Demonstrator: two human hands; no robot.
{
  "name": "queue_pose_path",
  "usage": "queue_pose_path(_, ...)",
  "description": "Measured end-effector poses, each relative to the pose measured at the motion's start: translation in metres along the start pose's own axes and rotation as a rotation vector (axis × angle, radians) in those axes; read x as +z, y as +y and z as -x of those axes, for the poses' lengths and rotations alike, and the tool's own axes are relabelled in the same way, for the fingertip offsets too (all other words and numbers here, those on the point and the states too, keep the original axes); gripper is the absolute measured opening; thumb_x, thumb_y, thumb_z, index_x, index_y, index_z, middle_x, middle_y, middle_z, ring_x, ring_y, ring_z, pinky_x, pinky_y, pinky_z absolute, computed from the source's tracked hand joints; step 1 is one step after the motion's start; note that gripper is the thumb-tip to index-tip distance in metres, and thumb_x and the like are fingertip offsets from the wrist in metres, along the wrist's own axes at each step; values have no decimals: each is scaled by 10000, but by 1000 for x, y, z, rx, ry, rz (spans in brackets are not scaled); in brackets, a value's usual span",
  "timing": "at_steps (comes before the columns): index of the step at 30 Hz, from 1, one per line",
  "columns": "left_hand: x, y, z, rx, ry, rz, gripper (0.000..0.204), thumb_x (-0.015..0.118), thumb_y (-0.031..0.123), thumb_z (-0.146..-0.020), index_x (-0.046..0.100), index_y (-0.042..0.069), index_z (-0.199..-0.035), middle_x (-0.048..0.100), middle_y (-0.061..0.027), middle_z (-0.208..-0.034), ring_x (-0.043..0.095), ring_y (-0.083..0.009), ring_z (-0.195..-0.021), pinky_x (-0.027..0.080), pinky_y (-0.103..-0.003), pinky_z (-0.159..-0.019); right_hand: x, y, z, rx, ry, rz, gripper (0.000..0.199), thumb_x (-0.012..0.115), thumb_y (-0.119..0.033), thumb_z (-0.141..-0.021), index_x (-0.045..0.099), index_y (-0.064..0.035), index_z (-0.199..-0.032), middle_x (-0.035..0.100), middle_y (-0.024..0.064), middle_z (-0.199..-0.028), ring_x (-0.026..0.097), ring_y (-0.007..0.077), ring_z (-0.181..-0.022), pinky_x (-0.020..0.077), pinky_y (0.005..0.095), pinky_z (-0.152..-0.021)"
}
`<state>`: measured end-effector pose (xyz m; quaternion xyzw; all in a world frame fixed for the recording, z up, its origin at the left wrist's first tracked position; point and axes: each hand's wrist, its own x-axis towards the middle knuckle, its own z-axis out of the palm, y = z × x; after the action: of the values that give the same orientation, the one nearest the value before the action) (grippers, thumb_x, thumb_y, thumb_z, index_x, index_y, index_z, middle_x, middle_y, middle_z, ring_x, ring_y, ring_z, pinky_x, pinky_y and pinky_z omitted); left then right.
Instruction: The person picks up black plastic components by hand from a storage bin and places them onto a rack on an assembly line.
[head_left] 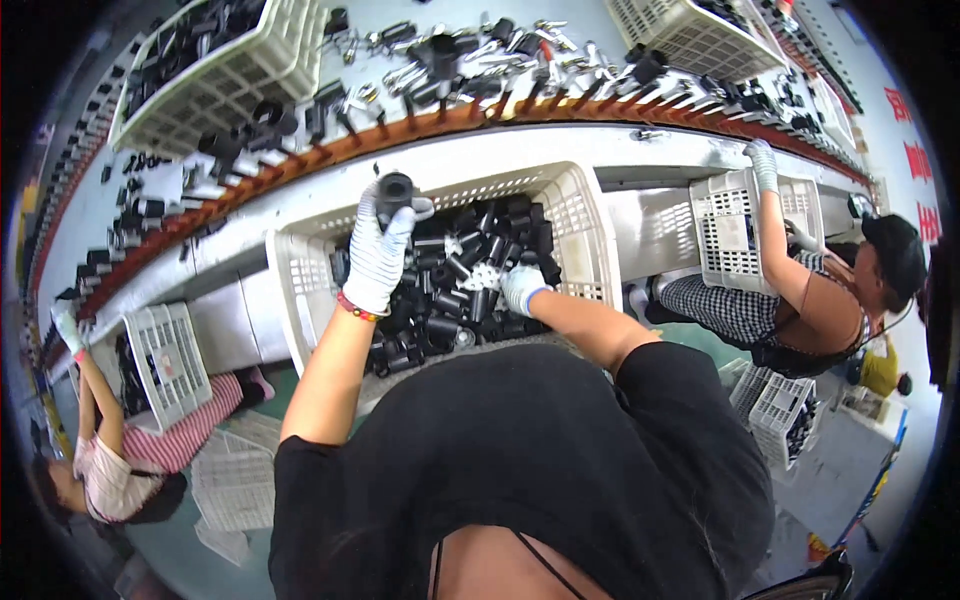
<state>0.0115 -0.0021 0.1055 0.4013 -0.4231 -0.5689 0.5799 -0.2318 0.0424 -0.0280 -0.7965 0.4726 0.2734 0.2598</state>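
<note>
A long white worktop (pixel 640 215) with an orange edge carries scattered black and metal parts. Against its near edge, my white lattice basket (pixel 575 215) holds black plastic cylinders (pixel 455 290). My gloved left hand (pixel 380 250) has its fingers wrapped around one black cylinder (pixel 394 190) above the basket; my right hand (pixel 522 288) digs into the pile, grip unclear.

Left hand (pixel 378 255) and right hand (pixel 522 287) are covered in white knit cloth gloves, rough-textured; black matt plastic cylinder (pixel 394 190) is gripped; white latticed plastic basket (pixel 580 215) is filled with black parts (pixel 470 285), some semi-glossy; shiny metal pieces (pixel 520 45) are seen near the bench's far edge
</note>
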Motion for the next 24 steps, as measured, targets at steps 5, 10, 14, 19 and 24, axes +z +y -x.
queue_pose_path(5,37,30,-47,280,24,-674,488,771,148,-692,598,32,-1133,589,-97,-1052,565,-205,-983,435,-307,-898,11,-5,-1,-49,93,52,281,622,-212,-771,671,-84,-1016,666,135,-1014,644,281,-931,505,398,-798)
queue_pose_path(10,50,60,-117,327,4,-939,428,729,135,-717,588,60,-1113,608,-110,-1040,600,-223,-947,468,-323,-853,-55,-21,22,-129,-161,-254,548,602,-185,-769,502,-263,-1302,506,172,-1302,525,326,-1156,420,396,-967)
queue_pose_path(14,40,71,-165,366,-57,-1394,291,628,296,-798,613,61,-970,623,-164,-965,607,-300,-900,474,-369,-799,-59,-5,17,-391,174,-773,385,648,-281,-786,619,-10,-1058,649,212,-970,629,327,-926,477,387,-825)
queue_pose_path(19,22,79,-176,260,-129,-1783,301,572,331,-834,588,114,-1043,601,-143,-1055,608,-307,-925,476,-408,-788,-175,26,69,-198,761,-871,278,625,-288,-819,640,-35,-932,647,152,-901,617,277,-881,472,357,-816)
queue_pose_path(24,37,92,-172,179,-256,-2032,303,524,214,-844,576,173,-1139,569,-125,-1166,623,-330,-915,496,-424,-786,-263,138,37,139,1613,-462,210,590,-206,-843,602,0,-802,608,152,-787,589,298,-769,462,376,-731)
